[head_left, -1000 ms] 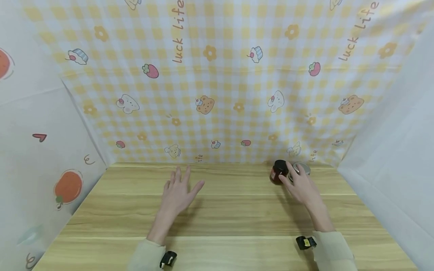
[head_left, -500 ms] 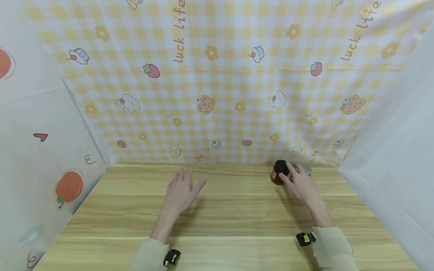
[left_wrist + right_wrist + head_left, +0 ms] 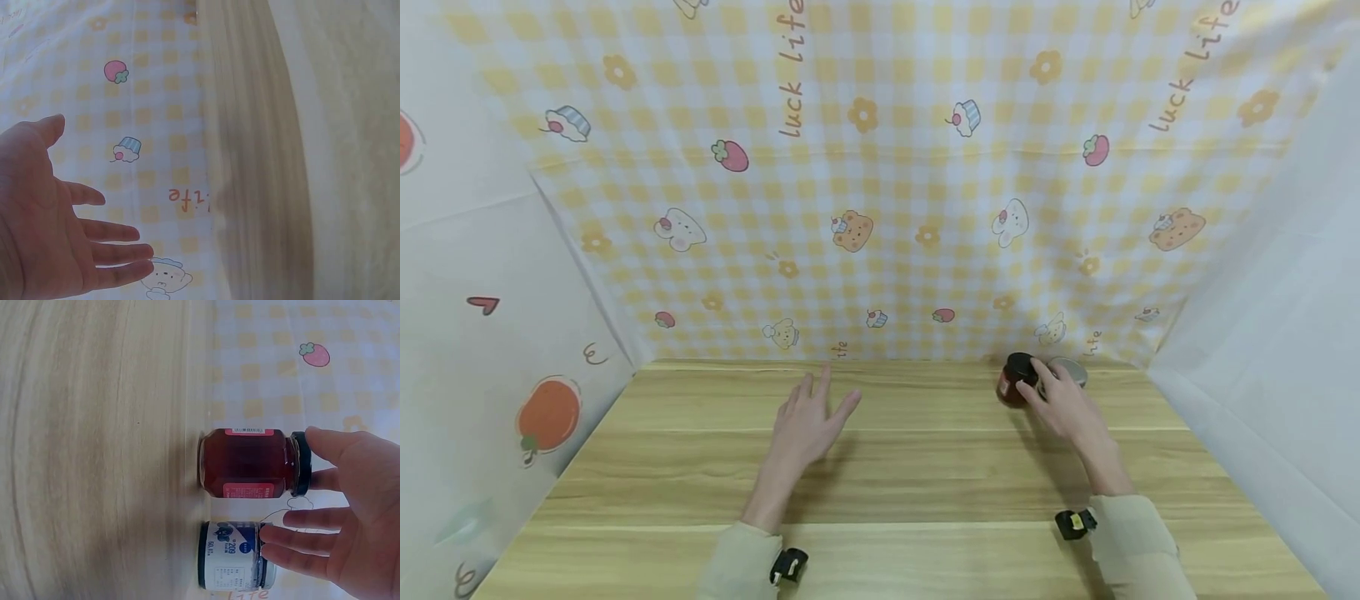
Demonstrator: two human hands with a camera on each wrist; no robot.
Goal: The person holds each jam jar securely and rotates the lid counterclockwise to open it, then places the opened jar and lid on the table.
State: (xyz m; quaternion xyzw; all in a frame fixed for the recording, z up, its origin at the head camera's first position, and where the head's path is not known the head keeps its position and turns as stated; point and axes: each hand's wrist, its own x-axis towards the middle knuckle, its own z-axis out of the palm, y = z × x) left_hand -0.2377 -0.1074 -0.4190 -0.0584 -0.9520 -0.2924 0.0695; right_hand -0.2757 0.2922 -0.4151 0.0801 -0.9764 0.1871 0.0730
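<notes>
My right hand (image 3: 1066,410) is at the black-lidded glass jar (image 3: 1011,389) of dark red contents, at the back right of the table. Thumb and index finger lie at two sides of its black lid (image 3: 301,464) in the right wrist view; the index tip is hidden behind the lid. The other fingers reach over a shorter jar (image 3: 230,555) with a white and blue label and a pale lid, standing just right of the red one. Both jars are upright. My left hand (image 3: 805,427) is over the table's left middle, fingers spread and holding nothing; its palm shows in the left wrist view.
The wooden table (image 3: 917,475) ends at a yellow checked cloth (image 3: 925,275) hanging behind the jars. White sheets hang at the left (image 3: 497,358) and right (image 3: 1255,400) sides. Each sleeve cuff has a small black device beside it.
My left hand has drifted slightly to the right, still spread. The right hand stays at the red jar's lid, and both jars keep their places.
</notes>
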